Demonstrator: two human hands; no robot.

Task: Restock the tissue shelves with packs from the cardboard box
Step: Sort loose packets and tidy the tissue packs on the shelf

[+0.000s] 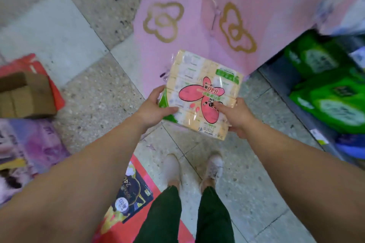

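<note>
A cream and green tissue pack (199, 77) with a pink flower label is held flat in front of me, above the floor. My left hand (156, 107) grips its left near edge, thumb on top. My right hand (236, 115) grips its right near corner. The brown cardboard box (23, 96) sits on the floor at far left, well away from both hands. Green tissue packs (331, 100) fill the low shelf (308, 120) on the right.
A tall pink display (197, 16) with gold flower outlines stands just beyond the held pack. Purple packs (29, 150) lie at lower left, and a red mat with a dark pack (130, 193) lies by my feet (193, 167). A blue pack (351, 144) sits low right.
</note>
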